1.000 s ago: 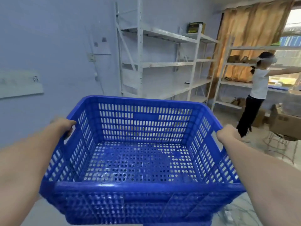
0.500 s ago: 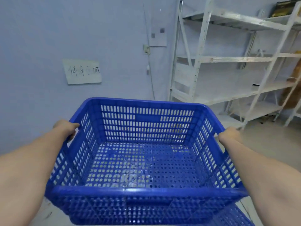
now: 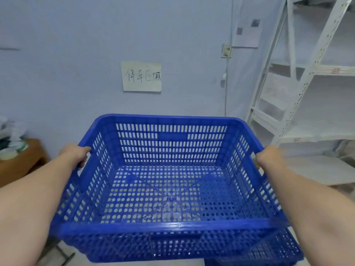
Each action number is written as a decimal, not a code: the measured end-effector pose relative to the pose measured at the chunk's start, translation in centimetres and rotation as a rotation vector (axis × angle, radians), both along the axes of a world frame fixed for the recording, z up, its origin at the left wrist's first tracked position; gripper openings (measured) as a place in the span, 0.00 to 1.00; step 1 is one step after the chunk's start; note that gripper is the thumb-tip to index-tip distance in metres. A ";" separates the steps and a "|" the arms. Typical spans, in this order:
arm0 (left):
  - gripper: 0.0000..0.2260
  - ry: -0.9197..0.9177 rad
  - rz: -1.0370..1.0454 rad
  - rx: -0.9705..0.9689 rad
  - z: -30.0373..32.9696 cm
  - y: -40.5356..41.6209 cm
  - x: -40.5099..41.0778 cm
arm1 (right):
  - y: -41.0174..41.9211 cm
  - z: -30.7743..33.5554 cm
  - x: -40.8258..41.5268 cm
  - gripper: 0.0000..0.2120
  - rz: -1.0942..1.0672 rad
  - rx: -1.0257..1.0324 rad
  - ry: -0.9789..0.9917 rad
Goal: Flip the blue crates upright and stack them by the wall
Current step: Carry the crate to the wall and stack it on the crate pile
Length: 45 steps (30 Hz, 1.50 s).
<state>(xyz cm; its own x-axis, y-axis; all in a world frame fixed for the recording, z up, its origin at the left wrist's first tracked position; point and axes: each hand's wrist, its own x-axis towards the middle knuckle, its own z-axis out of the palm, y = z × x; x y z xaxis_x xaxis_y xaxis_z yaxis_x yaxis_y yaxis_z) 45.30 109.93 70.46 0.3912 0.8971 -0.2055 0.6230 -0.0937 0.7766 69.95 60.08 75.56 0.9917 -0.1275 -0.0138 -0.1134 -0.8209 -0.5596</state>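
My left hand [image 3: 74, 153] and right hand [image 3: 269, 156] grip the side rims of the blue perforated plastic crate [image 3: 169, 189], upright at frame centre. Another blue crate [image 3: 278, 254] shows lower right. Judgement: flipped; stacking by the pale wall [image 3: 76, 54] remains.

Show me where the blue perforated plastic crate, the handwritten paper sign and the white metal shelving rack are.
blue perforated plastic crate [image 3: 171, 226], head view, near rim.
handwritten paper sign [image 3: 141, 76], head view, sheet's middle.
white metal shelving rack [image 3: 307, 73], head view, slanted perforated upright.
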 end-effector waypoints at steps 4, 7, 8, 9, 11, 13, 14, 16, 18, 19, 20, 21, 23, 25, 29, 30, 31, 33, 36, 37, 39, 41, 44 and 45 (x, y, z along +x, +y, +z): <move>0.18 0.013 0.044 0.018 -1.1 4.6 1.5 | 5.7 -1.6 3.1 0.14 0.055 -0.026 0.040; 0.18 0.004 0.058 -0.011 -1.2 8.4 3.5 | 9.9 -2.4 5.5 0.12 0.076 -0.036 0.055; 0.18 0.001 0.057 -0.015 -1.2 9.7 4.3 | 11.3 -2.5 6.3 0.12 0.082 -0.036 0.056; 0.19 0.002 0.050 -0.020 -1.3 11.0 5.2 | 12.4 -2.7 7.2 0.12 0.082 -0.036 0.062; 0.19 0.011 0.036 -0.033 -1.4 13.4 7.1 | 14.4 -2.8 8.5 0.12 0.075 -0.044 0.070; 0.19 0.014 0.027 -0.049 -1.7 15.4 8.7 | 16.0 -2.8 9.7 0.11 0.066 -0.059 0.070; 0.19 0.012 0.021 -0.057 -2.0 16.3 9.5 | 16.7 -2.8 10.4 0.11 0.063 -0.061 0.068; 0.19 0.006 0.016 -0.057 -2.5 17.8 11.2 | 17.8 -3.0 11.8 0.11 0.072 -0.076 0.064; 0.19 -0.011 0.013 -0.045 -3.0 19.1 13.0 | 18.7 -3.2 13.3 0.12 0.082 -0.101 0.070; 0.19 -0.014 0.012 -0.041 -3.3 19.6 13.9 | 19.2 -3.3 14.2 0.11 0.079 -0.107 0.068; 0.19 -0.014 0.013 -0.042 -3.5 20.0 14.8 | 19.6 -3.4 15.1 0.11 0.073 -0.111 0.060; 0.19 -0.013 0.016 -0.045 -3.8 20.4 15.7 | 20.0 -3.6 15.9 0.11 0.066 -0.118 0.053; 0.19 -0.002 0.023 -0.052 -4.5 20.9 17.6 | 20.7 -4.0 17.9 0.11 0.051 -0.132 0.045; 0.19 0.016 0.030 -0.050 -5.5 21.5 19.6 | 21.6 -4.8 20.5 0.12 0.057 -0.136 0.058; 0.18 0.054 0.054 -0.015 -7.9 22.4 23.7 | 23.5 -7.6 26.3 0.11 0.060 -0.141 0.106; 0.17 0.064 0.062 -0.009 -8.6 22.7 24.8 | 24.1 -8.4 27.8 0.11 0.064 -0.141 0.115; 0.17 0.073 0.070 -0.006 -9.3 23.1 25.8 | 24.6 -9.1 29.2 0.11 0.071 -0.136 0.124; 0.18 0.093 0.077 -0.005 -10.7 24.0 27.7 | 25.8 -10.6 32.0 0.12 0.085 -0.128 0.142; 0.20 0.115 0.094 -0.007 -12.6 25.2 29.7 | 27.4 -12.6 35.4 0.14 0.100 -0.133 0.158; 0.19 0.109 0.105 -0.009 -13.1 25.5 30.3 | 27.9 -13.2 36.3 0.14 0.108 -0.131 0.164; 0.18 0.103 0.121 -0.019 -14.2 26.0 31.2 | 29.0 -14.1 37.9 0.13 0.119 -0.142 0.179; 0.17 0.112 0.135 -0.051 -15.5 26.7 32.0 | 30.2 -15.2 39.2 0.12 0.127 -0.165 0.198; 0.16 0.114 0.171 -0.123 -17.8 27.7 32.7 | 32.0 -17.2 40.5 0.13 0.138 -0.176 0.238; 0.15 0.120 0.179 -0.147 -18.8 28.1 33.0 | 32.6 -18.0 40.7 0.13 0.133 -0.183 0.254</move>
<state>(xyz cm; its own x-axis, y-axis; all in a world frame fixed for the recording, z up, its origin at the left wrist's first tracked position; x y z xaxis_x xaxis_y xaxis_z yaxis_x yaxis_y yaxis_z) 78.26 138.01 51.68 0.1939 0.9068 -0.3743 0.7083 0.1347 0.6930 110.69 92.72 57.53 0.9676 -0.0203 -0.2518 -0.1155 -0.9221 -0.3693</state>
